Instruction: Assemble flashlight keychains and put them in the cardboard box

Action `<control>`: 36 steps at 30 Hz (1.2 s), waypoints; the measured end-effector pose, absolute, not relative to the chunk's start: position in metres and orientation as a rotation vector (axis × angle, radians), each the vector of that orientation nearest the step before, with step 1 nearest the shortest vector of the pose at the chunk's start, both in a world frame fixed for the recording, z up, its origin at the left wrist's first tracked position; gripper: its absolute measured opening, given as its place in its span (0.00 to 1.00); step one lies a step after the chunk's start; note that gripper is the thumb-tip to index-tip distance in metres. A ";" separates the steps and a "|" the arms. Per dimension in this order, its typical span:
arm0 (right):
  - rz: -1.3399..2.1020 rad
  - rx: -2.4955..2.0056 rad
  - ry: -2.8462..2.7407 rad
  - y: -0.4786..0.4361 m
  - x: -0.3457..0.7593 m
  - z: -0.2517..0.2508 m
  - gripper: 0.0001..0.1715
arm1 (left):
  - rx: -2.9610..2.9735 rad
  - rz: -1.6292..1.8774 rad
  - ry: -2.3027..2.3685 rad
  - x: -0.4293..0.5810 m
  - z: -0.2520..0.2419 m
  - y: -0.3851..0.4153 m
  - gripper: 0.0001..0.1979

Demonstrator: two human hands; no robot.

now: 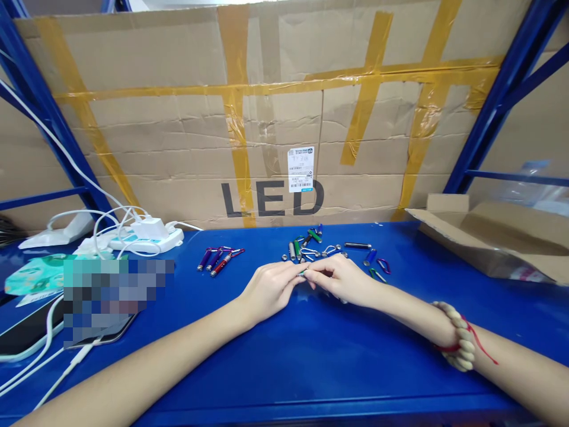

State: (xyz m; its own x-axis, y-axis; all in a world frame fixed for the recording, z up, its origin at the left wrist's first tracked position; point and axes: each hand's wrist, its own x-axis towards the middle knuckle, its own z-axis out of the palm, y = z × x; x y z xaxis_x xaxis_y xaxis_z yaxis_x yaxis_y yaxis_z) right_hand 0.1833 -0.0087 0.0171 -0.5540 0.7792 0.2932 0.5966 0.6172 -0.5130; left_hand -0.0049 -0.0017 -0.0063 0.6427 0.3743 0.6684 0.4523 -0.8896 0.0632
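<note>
My left hand (272,287) and my right hand (344,279) meet over the middle of the blue table, fingertips pinched together. Between them is a small green and silver piece (302,274), mostly hidden by the fingers, so its kind is unclear. Just beyond the hands lie loose small metal tubes, among them a silver tube (292,251), a green tube (297,249) and a blue tube (370,257). Carabiner clips lie among them, including a purple carabiner (383,266) and a green carabiner (377,274). Off to the left, a red tube (220,265) with a clip lies beside two purple-blue ones (204,259).
A large taped cardboard box (186,154) stands along the back. At right sits an open cardboard box (493,237). The left side holds a power strip (171,240) with white cables, a turquoise packet (35,274) and a dark phone (31,326). Blue shelf posts (502,101) frame both sides.
</note>
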 end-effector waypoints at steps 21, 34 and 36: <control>0.478 -1.208 -2.286 -0.007 0.184 0.020 0.27 | -2.831 -1.100 -0.918 -0.001 -0.004 -0.001 0.11; 0.537 -1.120 -2.334 -0.002 0.190 0.022 0.21 | -2.990 -1.058 -0.952 -0.002 -0.002 -0.003 0.09; 0.693 -1.113 -2.285 -0.004 0.188 0.021 0.22 | -3.015 -1.078 -0.930 -0.003 -0.002 -0.004 0.08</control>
State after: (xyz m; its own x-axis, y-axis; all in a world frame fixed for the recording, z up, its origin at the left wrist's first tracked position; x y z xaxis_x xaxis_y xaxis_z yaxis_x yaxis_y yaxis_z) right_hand 0.1876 -0.0042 0.0213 -0.5393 0.8148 0.2130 0.5593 0.5356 -0.6327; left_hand -0.0031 -0.0038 -0.0016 0.6388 0.5615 0.5260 0.4379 -0.8275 0.3515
